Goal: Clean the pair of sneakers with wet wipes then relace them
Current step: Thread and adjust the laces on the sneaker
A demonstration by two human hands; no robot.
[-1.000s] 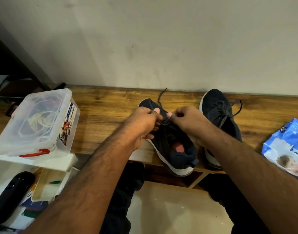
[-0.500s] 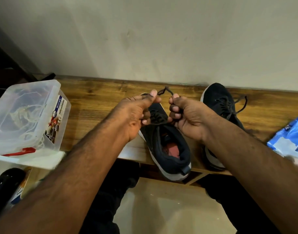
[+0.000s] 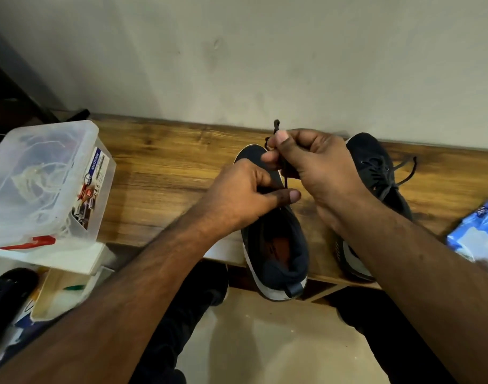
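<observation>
Two dark navy sneakers with white soles stand on a wooden shelf [image 3: 159, 173]. The near sneaker [image 3: 278, 245] has its heel over the shelf's front edge. My right hand [image 3: 312, 164] hovers above its toe, pinching the dark shoelace [image 3: 276, 128], whose tip sticks up past my thumb. My left hand [image 3: 248, 192] rests on the sneaker's tongue area, thumb stretched right, fingers closed on the lower stretch of the same lace. The second sneaker [image 3: 375, 167] lies to the right, laced, partly hidden by my right forearm.
A clear plastic box [image 3: 43, 178] with a red latch sits on a white ledge at the left. A blue wet-wipes pack [image 3: 478, 234] lies at the right edge. A grey wall rises directly behind the shelf. A black object [image 3: 7, 297] lies low at the left.
My right hand has lifted the lace end up and toward the toe. My left hand has dropped lower onto the sneaker. Before, both hands held the lace side by side.
</observation>
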